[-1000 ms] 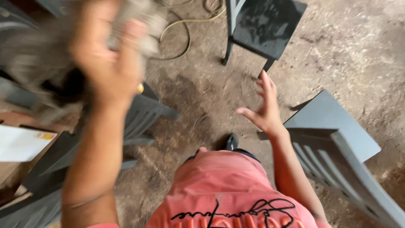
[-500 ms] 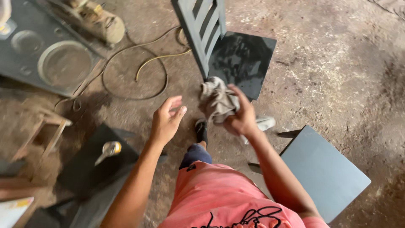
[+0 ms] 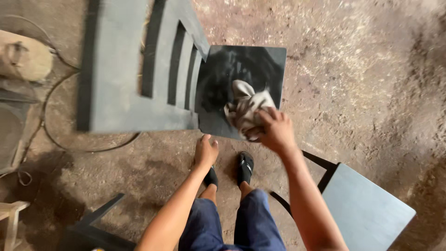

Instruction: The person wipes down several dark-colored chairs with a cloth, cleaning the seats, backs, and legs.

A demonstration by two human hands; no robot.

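Note:
A grey-painted wooden chair with a slatted back stands in front of me. Its dark seat shows wet, smeared patches. My right hand grips a crumpled pale rag and presses it on the seat's near right part. My left hand hangs just below the seat's front edge with its fingers curled and holds nothing. My feet in black sandals stand on the dirt floor under the hands.
A second grey chair seat with black legs is at my lower right. A dark chair frame lies lower left. A cable loops over the floor at left, beside a small wooden stool.
I have stepped closer to the slatted chair. My right hand has carried the rag from in front of the seat onto it. My left hand has dropped toward the seat's front edge.

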